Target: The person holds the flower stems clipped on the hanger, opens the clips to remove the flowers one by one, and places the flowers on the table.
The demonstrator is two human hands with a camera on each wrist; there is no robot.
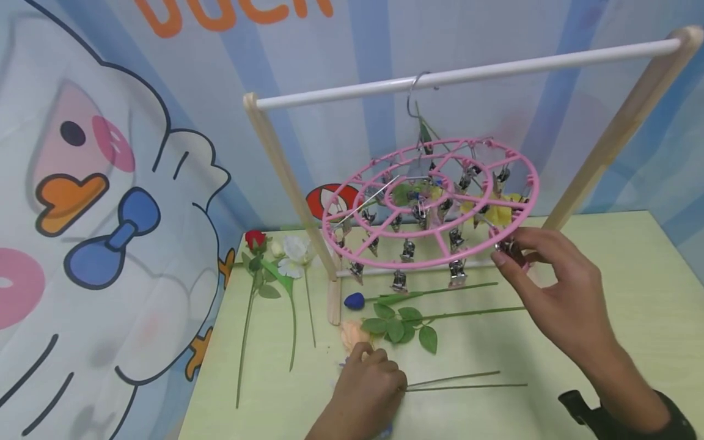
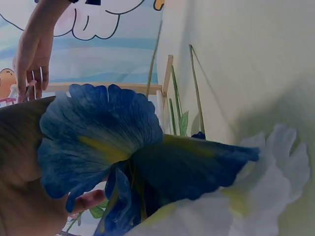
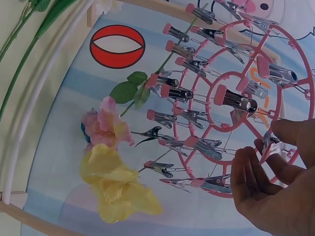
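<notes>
My right hand (image 1: 566, 293) is at the near right rim of a pink round clip hanger (image 1: 440, 235). Between its thumb and forefinger it pinches a metal clip (image 3: 270, 146). Low over the table, my left hand (image 1: 365, 385) has its fingers curled round artificial flowers; two thin stems (image 1: 467, 387) stick out to the right. Close up in the left wrist view are a blue iris (image 2: 103, 128) and a white flower (image 2: 266, 182); the hand hides much of them in the head view. A yellow flower (image 3: 115, 184) and a pink flower (image 3: 110, 120) hang from clips.
The hanger hooks over a white rod (image 1: 473, 70) on wooden posts (image 1: 616, 131). On the table (image 1: 621, 275) lie a red rose (image 1: 255, 239), a white flower (image 1: 295, 253), a blue bud (image 1: 354, 300) and a peach rose (image 1: 352, 335). A patterned backdrop (image 1: 275, 73) stands behind.
</notes>
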